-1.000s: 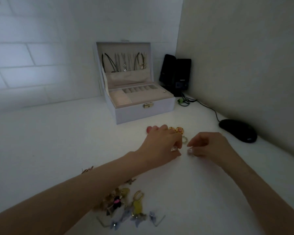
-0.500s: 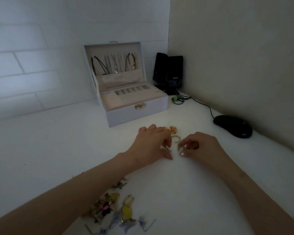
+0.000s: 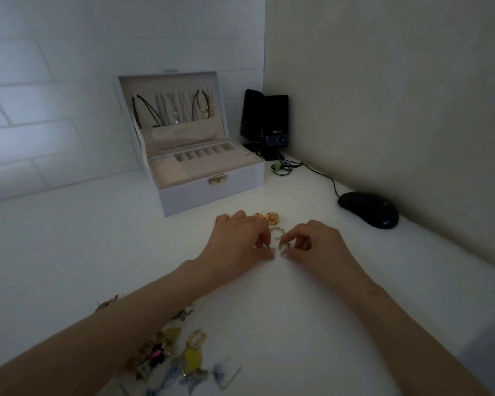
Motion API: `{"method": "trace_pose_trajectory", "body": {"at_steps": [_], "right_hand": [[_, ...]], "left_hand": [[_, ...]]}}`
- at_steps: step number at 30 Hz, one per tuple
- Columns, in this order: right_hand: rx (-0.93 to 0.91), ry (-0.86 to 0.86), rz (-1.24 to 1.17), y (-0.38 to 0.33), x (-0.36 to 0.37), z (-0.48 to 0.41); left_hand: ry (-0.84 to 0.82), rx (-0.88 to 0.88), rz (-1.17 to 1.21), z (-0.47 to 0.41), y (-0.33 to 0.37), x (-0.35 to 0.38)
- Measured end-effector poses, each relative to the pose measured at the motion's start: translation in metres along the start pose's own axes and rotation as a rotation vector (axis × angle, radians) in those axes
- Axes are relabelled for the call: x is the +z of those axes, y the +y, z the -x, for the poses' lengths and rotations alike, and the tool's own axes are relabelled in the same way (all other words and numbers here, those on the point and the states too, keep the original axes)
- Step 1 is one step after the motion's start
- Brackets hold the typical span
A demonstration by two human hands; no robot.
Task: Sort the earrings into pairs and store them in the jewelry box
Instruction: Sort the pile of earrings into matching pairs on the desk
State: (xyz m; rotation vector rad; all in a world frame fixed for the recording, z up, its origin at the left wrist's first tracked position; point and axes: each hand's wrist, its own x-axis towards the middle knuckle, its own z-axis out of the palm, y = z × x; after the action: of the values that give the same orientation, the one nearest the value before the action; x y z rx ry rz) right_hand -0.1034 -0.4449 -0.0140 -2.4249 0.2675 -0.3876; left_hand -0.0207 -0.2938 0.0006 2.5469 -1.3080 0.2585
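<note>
The only writing is small pale lettering on the front of the black speakers at upper centre, too blurred to read. Left of them the jewelry box stands open on the white table, its long side running left to right and its gold clasp facing the viewer. Necklaces hang inside the upright lid, and the tray shows ribbed ring rolls at the left and a row of small compartments behind (what they hold cannot be made out). At mid-frame the right hand pinches a small hoop earring between thumb and forefinger, low over the table. The left hand curls its fingertips down just beside it; whether they grip anything I cannot tell. A second hoop lies just beyond, and two round yellow earrings sit side by side above the left hand's fingers. A heap of earrings lies at lower left under the left forearm. A black mouse rests at the right.
</note>
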Motion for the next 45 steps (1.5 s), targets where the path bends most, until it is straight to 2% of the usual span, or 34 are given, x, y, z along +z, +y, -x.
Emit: {"method": "trace_pose_trajectory", "body": {"at_steps": [6,13,16,21,25,33,39,42,45], "right_hand": [[-0.026,0.014,0.020,0.002,0.000,0.000],[-0.171,0.211,-0.109,-0.014,-0.002,0.012],[-0.269,0.132,-0.115,-0.031,0.002,0.020],[-0.366,-0.184,-0.097,-0.063,0.025,0.041],[-0.432,-0.295,-0.096,-0.084,0.044,0.045],[-0.430,-0.352,0.018,-0.102,0.063,0.036],[-0.418,-0.427,-0.079,-0.106,0.064,0.039],[-0.376,-0.329,-0.093,-0.103,0.061,0.035],[-0.348,-0.244,-0.021,-0.101,0.063,0.035]], "left_hand": [[-0.002,-0.020,0.011,0.001,0.000,-0.003],[0.110,-0.004,0.061,0.057,-0.038,-0.047],[0.027,-0.078,0.142,0.089,-0.066,-0.064],[-0.067,-0.151,0.264,0.134,-0.109,-0.079],[-0.236,-0.186,0.311,0.153,-0.117,-0.078],[-0.320,-0.143,0.427,0.164,-0.107,-0.072],[-0.304,-0.117,0.484,0.171,-0.104,-0.075],[-0.206,-0.085,0.477,0.170,-0.105,-0.070],[-0.185,-0.030,0.474,0.167,-0.103,-0.065]]}}
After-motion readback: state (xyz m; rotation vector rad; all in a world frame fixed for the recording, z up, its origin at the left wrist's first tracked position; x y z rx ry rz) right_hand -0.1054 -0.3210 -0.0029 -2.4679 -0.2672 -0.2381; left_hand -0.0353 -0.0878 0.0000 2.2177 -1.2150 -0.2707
